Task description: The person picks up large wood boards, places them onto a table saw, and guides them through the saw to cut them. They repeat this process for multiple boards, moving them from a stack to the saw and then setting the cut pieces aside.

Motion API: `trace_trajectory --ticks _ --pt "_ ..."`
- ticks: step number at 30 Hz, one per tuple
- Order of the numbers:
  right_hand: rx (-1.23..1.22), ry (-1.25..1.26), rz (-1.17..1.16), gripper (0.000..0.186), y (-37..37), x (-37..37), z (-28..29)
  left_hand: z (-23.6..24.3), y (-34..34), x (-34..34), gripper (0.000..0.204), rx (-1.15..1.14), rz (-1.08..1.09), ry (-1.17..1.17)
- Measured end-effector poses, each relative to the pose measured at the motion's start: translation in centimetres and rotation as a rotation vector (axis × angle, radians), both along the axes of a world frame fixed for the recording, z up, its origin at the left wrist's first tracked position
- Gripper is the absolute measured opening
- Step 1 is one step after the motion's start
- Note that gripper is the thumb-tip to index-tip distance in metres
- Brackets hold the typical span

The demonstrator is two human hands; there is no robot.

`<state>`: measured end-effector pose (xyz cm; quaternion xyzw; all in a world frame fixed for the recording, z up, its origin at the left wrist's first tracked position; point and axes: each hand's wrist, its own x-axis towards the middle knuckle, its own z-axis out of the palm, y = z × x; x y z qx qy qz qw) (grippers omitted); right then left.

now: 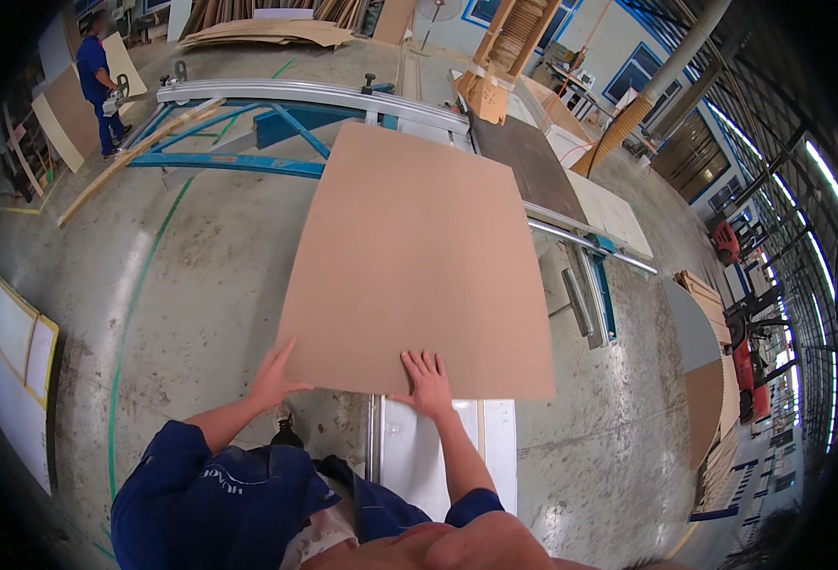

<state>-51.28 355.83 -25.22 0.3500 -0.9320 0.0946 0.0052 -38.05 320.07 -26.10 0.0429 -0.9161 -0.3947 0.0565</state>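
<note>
A large brown board (pixel 414 247) spans the middle of the view on a panel saw with a pale sliding table (pixel 438 456). My left hand (pixel 278 375) grips the board at its near left corner, fingers along the edge. My right hand (pixel 427 385) rests on top by the near edge, fingers spread and flat, thumb at the edge.
A silver fence (pixel 314 98) on a blue frame (pixel 224 163) extends left, with a wooden batten (pixel 96 195) against it. A co-worker (pixel 98 81) stands at upper left. A white panel (pixel 12 399) leans at far left; stacked boards (pixel 709 399) and a red forklift (pixel 750 370) are right.
</note>
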Motion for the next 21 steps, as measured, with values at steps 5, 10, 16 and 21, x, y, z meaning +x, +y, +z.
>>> trace_trajectory --ticks 5,10,16,21 --pt "0.001 0.008 -0.008 0.103 -0.6 -8.2 -0.4 -0.6 -0.3 -8.3 0.116 -0.028 0.044 -0.091" --pt "0.002 -0.001 0.004 0.103 -1.2 -13.8 -0.5 0.0 -0.3 -13.6 0.118 -0.004 0.077 -0.183" --pt "-0.033 -0.02 0.037 0.103 -0.2 -15.5 -0.3 -1.6 0.3 -15.0 0.121 0.031 0.097 -0.162" --pt "-0.001 -0.014 0.025 0.104 -1.1 -16.0 0.4 -1.3 -0.1 -16.1 0.122 0.026 0.081 -0.188"
